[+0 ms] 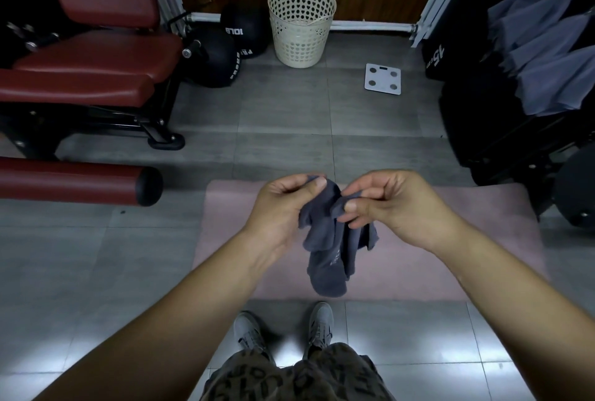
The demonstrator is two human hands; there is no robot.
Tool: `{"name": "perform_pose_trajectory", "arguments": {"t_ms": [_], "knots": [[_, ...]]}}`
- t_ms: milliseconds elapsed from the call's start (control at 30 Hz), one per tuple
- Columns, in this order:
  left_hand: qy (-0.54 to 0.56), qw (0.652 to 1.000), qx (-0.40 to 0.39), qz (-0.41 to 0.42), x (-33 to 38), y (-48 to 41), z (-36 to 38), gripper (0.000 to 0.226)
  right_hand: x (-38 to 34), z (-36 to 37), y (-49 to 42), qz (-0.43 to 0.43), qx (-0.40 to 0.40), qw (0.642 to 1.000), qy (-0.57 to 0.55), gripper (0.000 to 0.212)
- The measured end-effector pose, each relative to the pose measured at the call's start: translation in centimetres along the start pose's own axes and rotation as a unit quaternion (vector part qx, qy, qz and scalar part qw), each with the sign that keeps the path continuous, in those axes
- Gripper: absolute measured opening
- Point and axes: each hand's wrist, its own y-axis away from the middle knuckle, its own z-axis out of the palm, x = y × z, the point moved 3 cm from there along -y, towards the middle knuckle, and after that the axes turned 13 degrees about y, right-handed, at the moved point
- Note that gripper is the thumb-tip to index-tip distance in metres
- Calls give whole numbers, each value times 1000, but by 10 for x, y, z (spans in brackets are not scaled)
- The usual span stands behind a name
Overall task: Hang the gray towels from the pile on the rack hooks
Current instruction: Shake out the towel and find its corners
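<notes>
Person is standing at the near edge of a pale pink floor mat [450, 239], looking down.

- Both hands are working one dark gray cloth towel [326, 259]. It is being held up in front of the body, above the mat, touching nothing but the hands.
- Left hand [283, 207]: thumb and forefinger are curling in and pinching the towel's top edge.
- Right hand [402, 204]: thumb is pressing a fold of cloth against the bent fingers; the lower fingers are lying loosely curled on the bunch.
- The hands are sitting close together, with crumpled cloth between them.
- The towel's long axis is running straight down from the fingertips. The bulk is hanging below and between the hands, not spread.
- A dark rack with lighter gray towels already hanging on it [553, 72] is standing ahead and well off to the right. Its hooks are too dark to make out.
- The right hand is the nearer one to the rack.

Judgement: the edge probably needs opening out first. The carry then goes rightward and forward, with the right hand leading.

The pile is not showing in view.
</notes>
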Motion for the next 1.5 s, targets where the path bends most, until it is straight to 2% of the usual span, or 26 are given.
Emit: {"name": "perform_pose_trajectory", "arguments": {"t_ms": [100,167,200,233,300,367,500,633,733,967,1100,1200,1267,1333,1400,1500], "knots": [[-38,999,19,7,-3,5,-1,17,-1,-3,4,-49,19,986,157,9],[-77,996,37,23,-3,7,0,14,-1,-6,7,-126,64,943,303,9],[-96,994,44,35,-2,8,1,13,-1,-7,7,-153,84,926,334,9],[-112,992,48,45,-2,9,1,12,-2,-7,8,-162,95,924,333,9],[-116,991,51,53,-2,11,3,11,-4,-4,7,-140,88,955,246,11],[-52,998,28,33,-5,14,7,16,-8,2,8,-114,88,980,135,16],[84,996,-11,-9,-12,22,16,22,-16,16,8,-67,113,991,0,17],[165,986,-17,-34,-14,27,21,26,-19,20,6,-22,128,991,-37,14],[198,979,-24,-47,-12,26,15,24,-20,22,5,-2,96,993,-68,11],[240,968,-41,-63,-17,27,17,37,-18,19,-6,6,125,992,-7,17],[205,978,-22,-25,-17,26,22,41,-13,23,-8,7,146,989,-1,10],[177,984,1,-9,-16,19,20,42,-12,23,-8,0,155,988,-2,13],[133,991,-2,-11,-9,14,17,32,-10,18,-9,6,111,993,-38,14],[58,998,-21,-2,2,11,17,18,-7,10,-12,20,55,996,-66,23],[-14,998,-50,17,15,7,21,11,-4,2,-17,12,3,999,-29,29],[-77,993,-66,57,34,0,27,14,-2,-3,-23,-13,-71,997,11,25]]}}
